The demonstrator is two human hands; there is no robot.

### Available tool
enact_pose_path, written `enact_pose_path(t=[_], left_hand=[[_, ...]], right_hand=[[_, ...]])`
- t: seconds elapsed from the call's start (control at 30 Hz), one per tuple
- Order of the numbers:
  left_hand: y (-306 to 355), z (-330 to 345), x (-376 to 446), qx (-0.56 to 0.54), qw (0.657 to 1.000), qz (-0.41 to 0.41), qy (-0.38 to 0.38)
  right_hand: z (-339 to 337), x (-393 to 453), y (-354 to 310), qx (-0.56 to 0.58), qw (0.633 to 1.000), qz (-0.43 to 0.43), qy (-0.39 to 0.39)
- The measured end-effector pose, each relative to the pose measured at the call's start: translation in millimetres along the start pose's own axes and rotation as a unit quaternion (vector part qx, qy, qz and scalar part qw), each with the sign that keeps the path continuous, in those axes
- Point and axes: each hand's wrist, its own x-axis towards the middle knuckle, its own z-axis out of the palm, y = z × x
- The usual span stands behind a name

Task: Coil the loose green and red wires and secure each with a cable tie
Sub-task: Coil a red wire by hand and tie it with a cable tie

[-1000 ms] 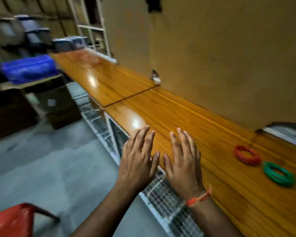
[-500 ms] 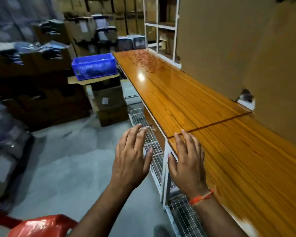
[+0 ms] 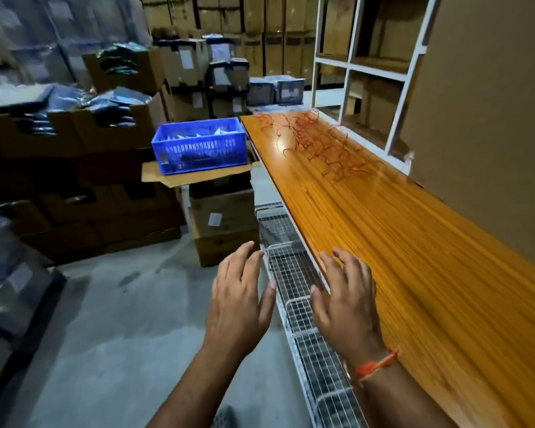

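Note:
A pile of loose red wires (image 3: 318, 143) lies spread across the far end of the long orange wooden bench (image 3: 414, 261). My left hand (image 3: 238, 301) is held out over the floor beside the bench, fingers straight and holding nothing. My right hand (image 3: 343, 301), with an orange thread on its wrist, hovers over the bench's near edge with fingers spread, also holding nothing. Both hands are well short of the wires. No green wire, coiled wire or cable tie is in view.
A wire-mesh tray (image 3: 303, 304) runs under the bench edge. A blue plastic crate (image 3: 200, 145) sits on stacked cardboard boxes (image 3: 226, 223) left of the bench. A white shelf unit (image 3: 368, 66) stands at the bench's far right. More boxes line the left; grey floor lies between.
The view has swung left along the bench: the coiled red and green rings have left the frame and the loose red wire pile now shows at the far end. Both hands stay open.

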Motion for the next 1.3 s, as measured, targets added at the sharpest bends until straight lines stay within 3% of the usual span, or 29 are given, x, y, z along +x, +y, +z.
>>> enact_pose_path(t=[0.17, 0.43, 0.7, 0.83, 0.97, 1.13, 1.3], left_hand=[[-77.1, 36.6, 113.1, -0.004, 0.998, 0.052, -0.047], [-136.8, 101.8, 249.0, -0.036, 0.981, 0.139, -0.13], [-164.9, 199.0, 394.5, -0.058, 0.964, 0.189, -0.179], [-174.1, 246.4, 464.4, -0.052, 0.956, 0.206, -0.201], [-182.6, 293.9, 528.3, -0.05, 0.957, 0.193, -0.209], [-187.1, 342.6, 599.0, -0.048, 0.965, 0.117, -0.228], [-186.3, 370.4, 663.7, -0.087, 0.967, 0.034, -0.237]], right_hand=[[78.7, 94.8, -3.4, -0.019, 0.998, 0.067, 0.009], [155.3, 210.0, 16.3, -0.018, 0.987, 0.158, 0.037], [236.3, 346.7, 101.6, 0.011, 0.968, 0.242, 0.072], [277.2, 411.8, 150.6, 0.003, 0.925, 0.359, 0.126], [305.0, 458.5, 180.4, 0.056, 0.882, 0.454, 0.118], [313.8, 472.7, 174.0, 0.146, 0.921, 0.357, 0.056], [316.9, 473.8, 162.8, 0.264, 0.895, 0.358, -0.024]])
